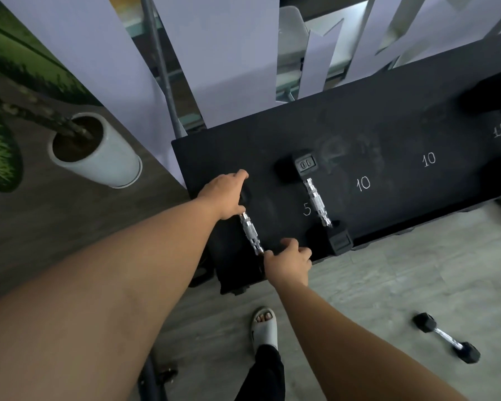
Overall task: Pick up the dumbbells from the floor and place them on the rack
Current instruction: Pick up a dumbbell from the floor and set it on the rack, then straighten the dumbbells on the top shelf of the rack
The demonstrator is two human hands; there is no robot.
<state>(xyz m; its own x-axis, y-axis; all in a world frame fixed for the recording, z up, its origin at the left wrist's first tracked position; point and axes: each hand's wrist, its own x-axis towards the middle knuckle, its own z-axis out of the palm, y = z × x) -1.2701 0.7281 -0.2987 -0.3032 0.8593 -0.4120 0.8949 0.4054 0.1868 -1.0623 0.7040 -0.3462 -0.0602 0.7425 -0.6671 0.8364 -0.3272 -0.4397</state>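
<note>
Chrome-handled dumbbell [250,233] on rack [388,134], both hands gripping its ends

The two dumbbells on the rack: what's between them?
In the head view, only a chalked "5" on the rack lies between the held dumbbell and the 10 dumbbell.
</note>
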